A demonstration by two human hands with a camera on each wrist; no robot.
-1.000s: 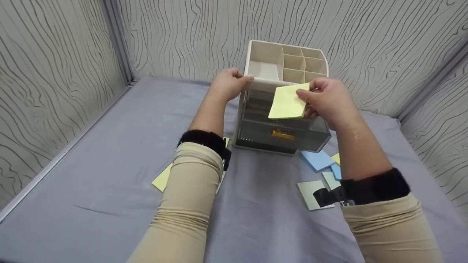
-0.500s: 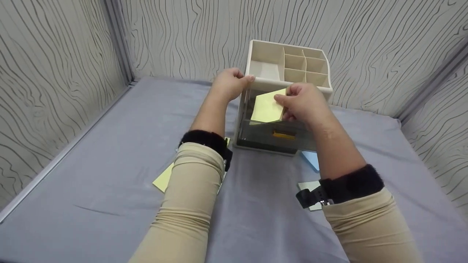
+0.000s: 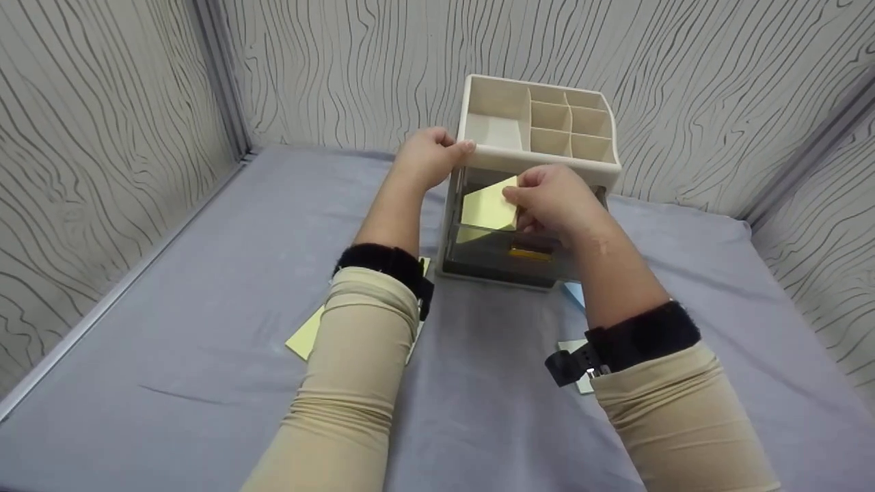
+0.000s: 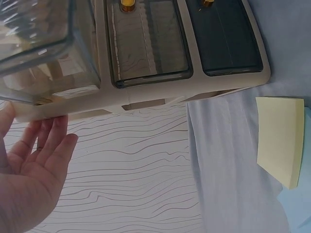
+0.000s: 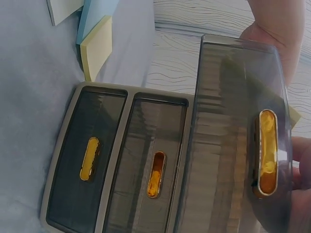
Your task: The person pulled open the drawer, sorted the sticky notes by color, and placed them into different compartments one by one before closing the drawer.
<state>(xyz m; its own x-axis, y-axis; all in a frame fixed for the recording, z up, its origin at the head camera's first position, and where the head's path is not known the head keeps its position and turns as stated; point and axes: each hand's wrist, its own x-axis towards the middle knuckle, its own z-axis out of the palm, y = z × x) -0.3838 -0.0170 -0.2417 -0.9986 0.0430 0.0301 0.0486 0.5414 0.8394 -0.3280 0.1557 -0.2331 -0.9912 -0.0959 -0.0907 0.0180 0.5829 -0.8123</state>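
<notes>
A cream desk organizer (image 3: pixel 540 156) with an open divided top and smoky see-through drawers stands at the back. Its top drawer (image 3: pixel 482 256) is pulled out; in the right wrist view the two lower drawers, with gold handles (image 5: pixel 89 159), are closed. My left hand (image 3: pixel 427 160) grips the organizer's upper left corner, thumb on the rim; fingers (image 4: pixel 56 141) show against its side in the left wrist view. Between thumb and fingers, my right hand (image 3: pixel 557 205) pinches a yellow sticky note pad (image 3: pixel 487 207) by its right edge. The pad's lower part is behind the drawer's front, inside it.
Partly under my left forearm lies another yellow pad (image 3: pixel 305 335), beside a blue one (image 4: pixel 297 208) in the left wrist view. Right of the organizer are a blue pad (image 3: pixel 573 294) and a pale green pad (image 3: pixel 569 347), partly hidden by my right arm. A wood-grain-patterned wall (image 3: pixel 342 68) stands behind.
My right hand has carried the yellow pad left and down, from in front of the organizer into the open drawer. My left hand stays at the corner.
</notes>
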